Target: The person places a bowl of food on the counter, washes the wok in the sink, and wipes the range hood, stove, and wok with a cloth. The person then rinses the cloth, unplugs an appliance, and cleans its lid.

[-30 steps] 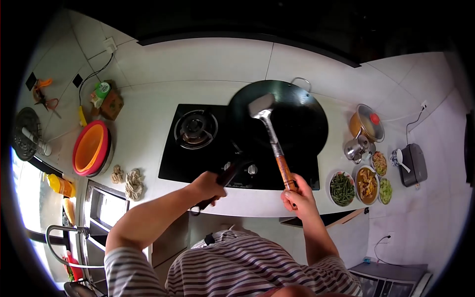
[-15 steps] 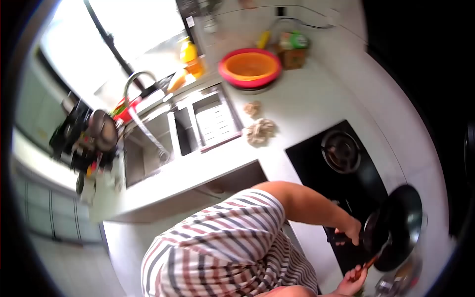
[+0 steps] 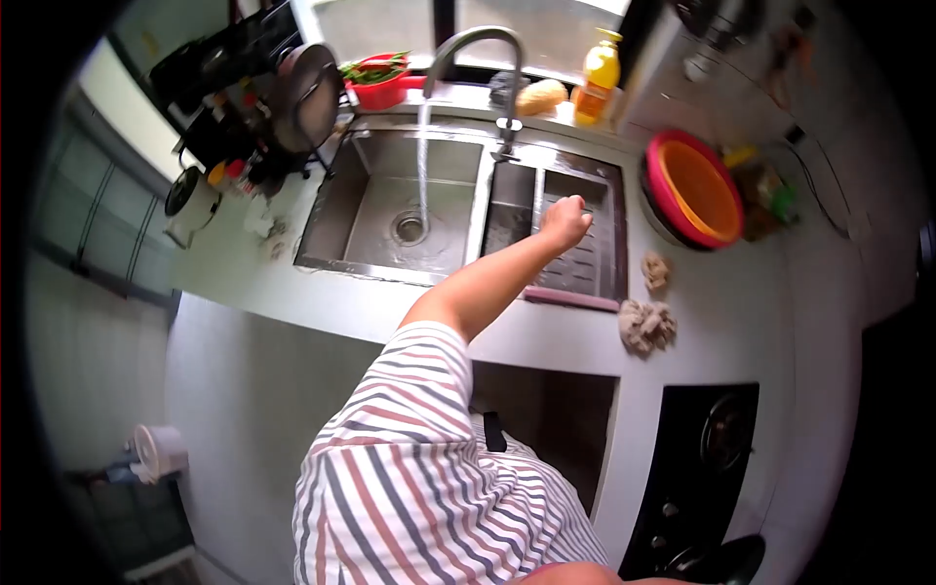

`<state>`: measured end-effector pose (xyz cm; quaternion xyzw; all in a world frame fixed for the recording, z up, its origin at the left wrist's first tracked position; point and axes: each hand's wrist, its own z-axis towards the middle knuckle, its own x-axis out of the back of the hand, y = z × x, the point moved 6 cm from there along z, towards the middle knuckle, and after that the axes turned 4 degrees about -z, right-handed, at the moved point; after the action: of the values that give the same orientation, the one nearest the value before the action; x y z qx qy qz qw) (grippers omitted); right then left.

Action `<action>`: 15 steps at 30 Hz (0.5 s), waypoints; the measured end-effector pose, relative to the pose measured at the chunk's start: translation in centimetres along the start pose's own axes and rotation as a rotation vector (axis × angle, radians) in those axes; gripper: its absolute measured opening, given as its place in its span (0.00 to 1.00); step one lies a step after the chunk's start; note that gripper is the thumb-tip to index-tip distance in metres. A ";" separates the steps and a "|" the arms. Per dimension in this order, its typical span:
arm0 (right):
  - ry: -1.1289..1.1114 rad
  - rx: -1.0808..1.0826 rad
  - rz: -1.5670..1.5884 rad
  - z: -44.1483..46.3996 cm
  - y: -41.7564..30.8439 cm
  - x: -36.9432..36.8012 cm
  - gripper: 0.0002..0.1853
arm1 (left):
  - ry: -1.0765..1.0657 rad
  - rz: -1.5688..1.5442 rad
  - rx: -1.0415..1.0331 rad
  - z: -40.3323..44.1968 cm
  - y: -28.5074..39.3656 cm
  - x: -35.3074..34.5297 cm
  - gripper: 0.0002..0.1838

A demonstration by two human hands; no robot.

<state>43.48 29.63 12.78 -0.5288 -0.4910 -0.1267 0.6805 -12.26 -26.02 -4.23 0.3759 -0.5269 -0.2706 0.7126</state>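
Note:
My left hand (image 3: 565, 222) is stretched out over the ribbed drainboard (image 3: 575, 261) on the sink's right side. Its fingers are curled closed, and nothing shows sticking out of them. Just beyond it stands the curved faucet (image 3: 478, 37), with a stream of water (image 3: 423, 166) falling into the left basin (image 3: 375, 219). Part of the wok (image 3: 736, 564) shows at the bottom edge, by the black gas stove (image 3: 682, 468). My right hand is out of view.
Crumpled tan cloths (image 3: 647, 327) lie right of the sink, before stacked red and orange basins (image 3: 692, 190). A yellow bottle (image 3: 598, 78) and a red colander of green vegetables (image 3: 378, 83) stand along the window. Pans and utensils crowd a rack (image 3: 244, 127) on the left.
My left hand has left the wok's handle and swung over to the sink. My right hand, earlier holding a wooden-handled utensil in the wok, has dropped out of view. The view has turned toward the sink.

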 end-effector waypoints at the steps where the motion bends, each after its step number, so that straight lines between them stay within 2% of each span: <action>1: -0.060 0.114 -0.034 -0.3 -4.6 -3.0 0.18 | -0.089 0.106 0.057 2.0 -1.8 1.4 0.17; 2: -0.122 0.226 -0.066 -1.0 -9.0 -6.4 0.18 | -0.182 0.210 0.116 3.9 -3.4 2.3 0.19; 4: -0.251 0.306 -0.083 -2.2 -14.9 -12.5 0.20 | -0.223 0.309 0.111 6.6 -5.3 4.2 0.23; 5: -0.369 0.300 -0.144 -3.0 -17.2 -15.3 0.23 | -0.195 0.356 0.034 7.2 -5.4 5.5 0.23; 6: -0.482 0.282 -0.211 -4.0 -18.6 -18.0 0.26 | -0.260 0.249 0.023 8.4 -6.5 5.2 0.24; 7: -0.527 0.218 -0.191 -5.4 -20.6 -20.0 0.25 | -0.297 0.214 0.017 8.9 -7.1 4.9 0.24; 8: -0.568 0.150 -0.170 -7.1 -22.2 -21.8 0.24 | -0.148 0.332 -0.160 8.7 -6.4 6.0 0.25; 10: -0.608 0.295 -0.216 -8.3 -23.8 -24.8 0.21 | -0.186 0.459 -0.122 9.8 -7.7 7.7 0.21; 11: -0.573 0.470 -0.128 -7.2 -22.4 -26.3 0.17 | -0.290 0.513 -0.207 11.7 -9.9 6.6 0.15; 12: -0.610 0.478 -0.098 -9.0 -24.4 -27.3 0.18 | -0.305 0.432 -0.265 12.7 -11.4 6.4 0.12; 13: -0.634 0.449 -0.082 -10.2 -25.7 -28.1 0.17 | -0.358 0.294 -0.187 12.7 -12.0 6.4 0.12; 14: -0.641 0.438 -0.093 -11.3 -27.1 -29.4 0.18 | -0.327 0.320 -0.385 12.5 -11.0 7.0 0.11; 15: -0.623 0.495 -0.155 -12.3 -28.5 -30.1 0.16 | -0.323 0.372 -0.442 12.5 -10.9 7.2 0.09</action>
<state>15.72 -2.86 6.07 -0.3235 -0.7278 0.1111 0.5943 -21.97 -41.02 -7.24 0.0615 -0.6213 -0.2998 0.7213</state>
